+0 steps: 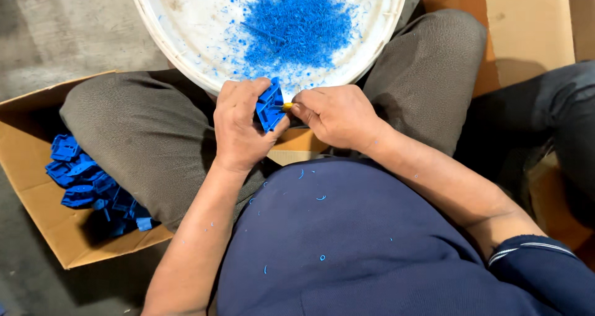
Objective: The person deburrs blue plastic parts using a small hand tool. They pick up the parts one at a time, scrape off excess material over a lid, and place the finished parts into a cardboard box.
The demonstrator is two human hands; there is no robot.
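Observation:
My left hand grips a small blue plastic part just over the near rim of a wide white basin. My right hand pinches a small tool with a yellow tip and presses it against the part's right edge. Most of the tool is hidden in my fingers. A heap of blue plastic shavings lies in the basin beyond both hands. I sit cross-legged with the basin between my knees.
An open cardboard box at my left knee holds several more blue plastic parts. Flat cardboard lies at the upper right. Another person's dark-trousered leg is at the right. Grey floor shows at the upper left.

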